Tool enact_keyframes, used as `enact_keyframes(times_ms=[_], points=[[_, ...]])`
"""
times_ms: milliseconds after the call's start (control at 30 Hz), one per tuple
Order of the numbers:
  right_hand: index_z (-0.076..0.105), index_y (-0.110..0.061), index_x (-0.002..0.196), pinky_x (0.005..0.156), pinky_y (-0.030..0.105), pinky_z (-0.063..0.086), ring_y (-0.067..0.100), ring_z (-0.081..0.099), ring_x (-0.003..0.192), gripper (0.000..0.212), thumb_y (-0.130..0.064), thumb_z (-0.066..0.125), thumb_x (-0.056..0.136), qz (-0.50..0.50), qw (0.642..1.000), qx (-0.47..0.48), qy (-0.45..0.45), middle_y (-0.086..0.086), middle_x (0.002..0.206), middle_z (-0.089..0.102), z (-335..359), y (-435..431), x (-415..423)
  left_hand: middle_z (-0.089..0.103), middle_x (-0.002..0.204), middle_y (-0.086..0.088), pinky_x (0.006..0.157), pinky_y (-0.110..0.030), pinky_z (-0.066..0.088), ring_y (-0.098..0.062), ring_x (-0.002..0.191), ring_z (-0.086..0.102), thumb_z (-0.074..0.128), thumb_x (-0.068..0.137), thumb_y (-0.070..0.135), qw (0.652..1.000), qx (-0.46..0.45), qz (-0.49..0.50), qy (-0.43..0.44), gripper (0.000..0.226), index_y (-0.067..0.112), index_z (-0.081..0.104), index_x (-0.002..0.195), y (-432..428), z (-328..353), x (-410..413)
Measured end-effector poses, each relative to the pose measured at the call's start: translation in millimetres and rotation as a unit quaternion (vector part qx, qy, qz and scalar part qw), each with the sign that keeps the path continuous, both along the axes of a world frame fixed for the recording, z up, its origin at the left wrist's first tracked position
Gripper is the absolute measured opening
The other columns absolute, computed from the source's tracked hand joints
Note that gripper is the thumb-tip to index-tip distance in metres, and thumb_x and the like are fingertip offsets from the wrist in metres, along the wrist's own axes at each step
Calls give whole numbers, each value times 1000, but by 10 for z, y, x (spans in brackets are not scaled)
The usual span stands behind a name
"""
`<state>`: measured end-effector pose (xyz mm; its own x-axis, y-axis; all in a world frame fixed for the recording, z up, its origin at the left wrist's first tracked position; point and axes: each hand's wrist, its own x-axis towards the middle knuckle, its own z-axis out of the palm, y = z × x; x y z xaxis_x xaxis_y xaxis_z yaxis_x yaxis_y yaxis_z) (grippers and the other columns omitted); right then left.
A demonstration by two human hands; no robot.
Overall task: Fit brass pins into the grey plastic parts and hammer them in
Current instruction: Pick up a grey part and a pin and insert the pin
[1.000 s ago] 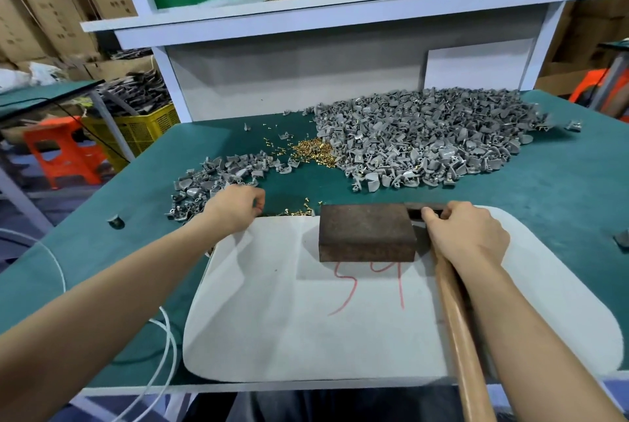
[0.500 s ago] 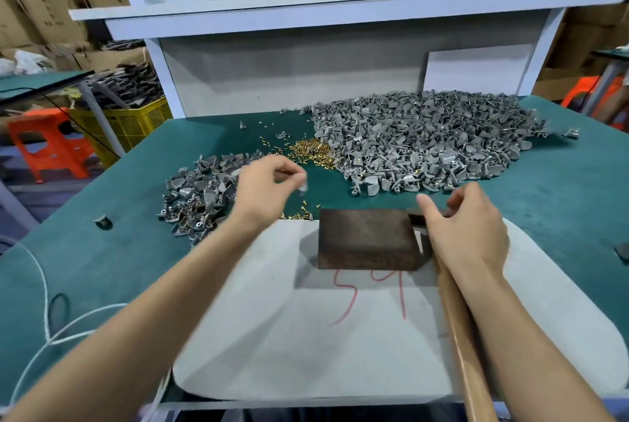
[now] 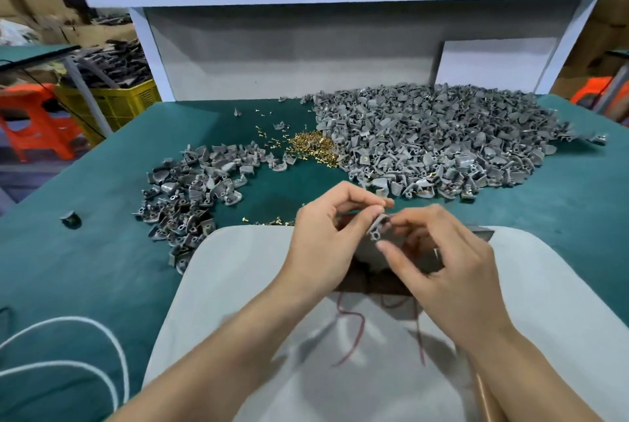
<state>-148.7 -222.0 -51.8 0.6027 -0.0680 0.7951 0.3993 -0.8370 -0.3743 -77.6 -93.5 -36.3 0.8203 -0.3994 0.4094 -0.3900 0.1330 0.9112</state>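
I hold one grey plastic part (image 3: 378,228) just above the dark metal block (image 3: 376,282), which my hands mostly hide. My left hand (image 3: 325,237) pinches the part's upper end with thumb and forefinger. My right hand (image 3: 442,261) pinches the same part from the right, thumb under it. Whether a brass pin sits between the fingers I cannot tell. Loose brass pins (image 3: 313,146) lie in a small heap beyond my hands. The hammer lies on the white pad (image 3: 238,285), its wooden handle (image 3: 485,397) showing beside my right forearm.
A large pile of grey parts (image 3: 442,149) covers the back right of the green table, and a smaller pile (image 3: 190,197) lies at the left. A few pins (image 3: 272,221) sit by the pad's far edge. White cable (image 3: 85,346) loops at the lower left.
My left hand lifted a small part from near the pins and brought it over the block. My right hand let go of the hammer and joined it on the part.
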Motion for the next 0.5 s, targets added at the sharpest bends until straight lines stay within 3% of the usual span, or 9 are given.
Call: enact_keyframes(times_ms=[133, 267, 367, 500], points=[[63, -9, 99, 75, 5, 38, 1, 50, 75, 22, -25, 64, 84, -1, 1000, 2, -5, -3, 92, 58, 4, 10, 2, 72, 85, -3, 80, -25, 53, -12, 85, 69, 60, 89, -1, 1000, 4, -3, -5, 16, 14, 63, 84, 22, -13, -9], [65, -6, 96, 79, 14, 44, 9, 56, 85, 18, -13, 68, 80, 13, 1000, 5, -12, 1, 98, 56, 5, -2, -8, 68, 80, 0, 72, -36, 57, -9, 75, 65, 59, 91, 3, 999, 20, -30, 24, 16, 17, 62, 82, 45, 2, -1], [66, -3, 90, 74, 15, 47, 8, 56, 82, 15, -6, 70, 76, 30, 999, 16, -10, 4, 95, 59, 15, 9, -13, 66, 75, -2, 59, -32, 58, -10, 71, 62, 57, 92, 3, 996, 4, -69, 61, 17, 15, 61, 81, 67, 21, -26], [65, -4, 87, 69, 14, 47, 7, 56, 78, 15, -8, 71, 74, 25, 999, 29, -2, 1, 90, 59, 2, 14, -5, 66, 79, -12, 61, -31, 57, -16, 74, 62, 59, 91, 2, 992, -7, -87, 92, 18, 16, 61, 79, 72, 29, -13]])
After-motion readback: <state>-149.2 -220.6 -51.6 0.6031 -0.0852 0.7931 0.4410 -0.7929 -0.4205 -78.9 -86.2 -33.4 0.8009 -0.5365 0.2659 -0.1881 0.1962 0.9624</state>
